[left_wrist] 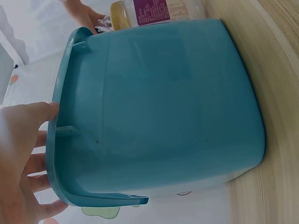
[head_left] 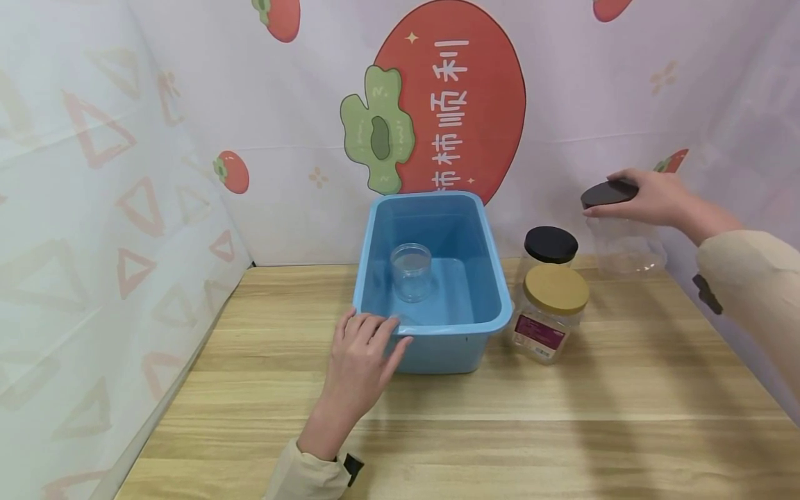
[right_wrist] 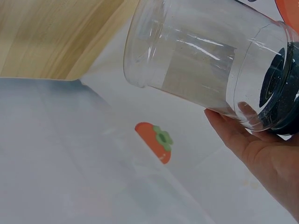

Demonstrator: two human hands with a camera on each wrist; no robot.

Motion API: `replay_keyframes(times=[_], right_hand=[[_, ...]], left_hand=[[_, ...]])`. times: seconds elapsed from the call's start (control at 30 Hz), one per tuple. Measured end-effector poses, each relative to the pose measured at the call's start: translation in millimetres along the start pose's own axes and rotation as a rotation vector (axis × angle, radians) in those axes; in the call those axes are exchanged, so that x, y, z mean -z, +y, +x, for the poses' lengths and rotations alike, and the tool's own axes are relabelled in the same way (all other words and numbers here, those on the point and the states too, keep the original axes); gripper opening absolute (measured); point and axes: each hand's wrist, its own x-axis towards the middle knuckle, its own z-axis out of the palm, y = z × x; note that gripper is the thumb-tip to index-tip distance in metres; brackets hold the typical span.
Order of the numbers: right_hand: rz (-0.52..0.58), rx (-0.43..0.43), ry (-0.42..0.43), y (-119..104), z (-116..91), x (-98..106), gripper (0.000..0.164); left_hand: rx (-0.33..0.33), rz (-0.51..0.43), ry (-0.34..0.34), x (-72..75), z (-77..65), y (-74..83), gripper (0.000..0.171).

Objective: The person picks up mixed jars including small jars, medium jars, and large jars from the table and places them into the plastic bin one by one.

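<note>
My left hand (head_left: 361,357) grips the near left rim of a blue plastic basin (head_left: 440,354). In the left wrist view, the thumb (left_wrist: 47,111) lies on the outer side of the rim and the other fingers reach behind it. At the far right, my right hand (head_left: 653,198) holds a clear plastic jar (right_wrist: 196,56) by its black lid (head_left: 609,193). The jar hangs above the table, tilted, and looks see-through with nothing visible inside. Inside the basin stands a clear jar (head_left: 411,278) without a lid.
Right of the basin stands a gold-lidded jar (head_left: 555,292) with a purple label, and behind it a black-lidded jar (head_left: 550,246). All rest on a wooden table (head_left: 281,326). White patterned cloth (head_left: 300,104) hangs behind and along both sides.
</note>
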Motion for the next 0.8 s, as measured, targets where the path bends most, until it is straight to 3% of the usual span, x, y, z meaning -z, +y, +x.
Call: replay_keyframes(times=[0.8], right_hand=[[-0.016,0.054,0.047,-23,9,13,0.094]], left_hand=[[0.01,-0.003,-0.012,0.3,0.5,0.6,0.036]])
